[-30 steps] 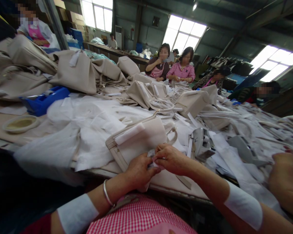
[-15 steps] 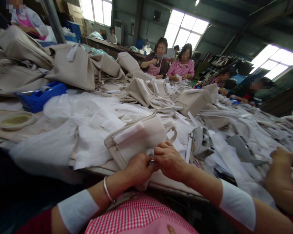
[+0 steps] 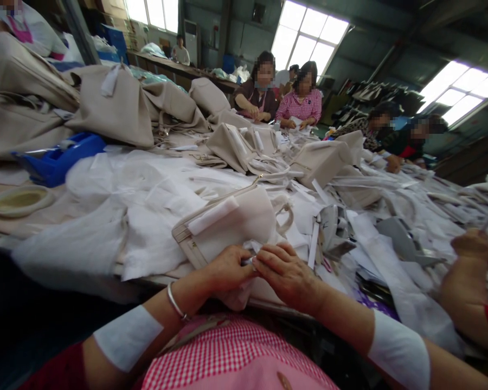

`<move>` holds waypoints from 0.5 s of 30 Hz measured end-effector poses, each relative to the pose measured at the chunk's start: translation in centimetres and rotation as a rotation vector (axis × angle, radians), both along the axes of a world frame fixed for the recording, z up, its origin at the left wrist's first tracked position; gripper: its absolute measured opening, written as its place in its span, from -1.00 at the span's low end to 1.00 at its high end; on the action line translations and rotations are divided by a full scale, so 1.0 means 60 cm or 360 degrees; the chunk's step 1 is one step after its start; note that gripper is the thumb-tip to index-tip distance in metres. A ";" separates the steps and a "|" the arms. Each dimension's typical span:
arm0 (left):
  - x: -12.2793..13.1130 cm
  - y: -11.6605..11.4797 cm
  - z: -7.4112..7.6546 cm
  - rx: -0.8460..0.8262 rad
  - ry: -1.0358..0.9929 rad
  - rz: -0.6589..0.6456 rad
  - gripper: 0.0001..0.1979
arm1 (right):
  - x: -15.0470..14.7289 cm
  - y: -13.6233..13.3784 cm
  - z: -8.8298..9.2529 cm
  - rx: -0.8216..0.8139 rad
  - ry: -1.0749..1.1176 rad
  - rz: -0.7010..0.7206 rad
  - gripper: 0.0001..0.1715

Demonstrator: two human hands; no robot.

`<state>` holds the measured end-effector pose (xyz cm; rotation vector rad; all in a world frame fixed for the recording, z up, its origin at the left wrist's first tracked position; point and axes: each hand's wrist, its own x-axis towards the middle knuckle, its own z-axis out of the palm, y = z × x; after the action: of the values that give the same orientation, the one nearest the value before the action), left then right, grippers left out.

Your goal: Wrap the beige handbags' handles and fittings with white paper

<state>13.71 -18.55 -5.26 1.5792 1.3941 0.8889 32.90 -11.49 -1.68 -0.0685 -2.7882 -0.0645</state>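
Right in front of me a beige handbag (image 3: 244, 219) lies tilted on the table, with a white padded strip (image 3: 213, 215) along its side and its looped handle (image 3: 285, 216) to the right. At its near end my left hand (image 3: 228, 268) pinches a crumpled bit of thin white wrapping (image 3: 252, 247); whether it is paper or plastic I cannot tell. My right hand (image 3: 287, 273) meets it there, fingers bent over the same wrapping. A hanging pale part shows below the left hand.
White sheets (image 3: 154, 216) spread at the left, near a blue tape dispenser (image 3: 61, 157) and a round dish (image 3: 19, 200). More beige bags (image 3: 109, 105) pile behind. A grey metal tape dispenser (image 3: 333, 227) stands right. A co-worker's arm (image 3: 467, 276) reaches in at far right.
My right hand has lowered slightly and its fingers now lie flatter over the left fingertips. The handbag stays in nearly the same place. The view has shifted a little.
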 end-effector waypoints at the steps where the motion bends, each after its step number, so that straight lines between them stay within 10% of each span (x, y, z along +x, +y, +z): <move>1: -0.004 0.000 0.002 -0.0017 -0.0019 -0.0027 -0.75 | 0.001 0.001 -0.002 0.0031 0.0040 0.0029 -0.66; 15: -0.018 -0.002 0.018 -0.0139 -0.0114 -0.0077 -0.63 | 0.016 -0.004 -0.021 0.0109 0.0439 0.0032 -0.70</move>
<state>12.64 -18.66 -4.17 1.4948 1.3218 0.8362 33.87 -11.74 -2.93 -0.0294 -2.5082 -0.1348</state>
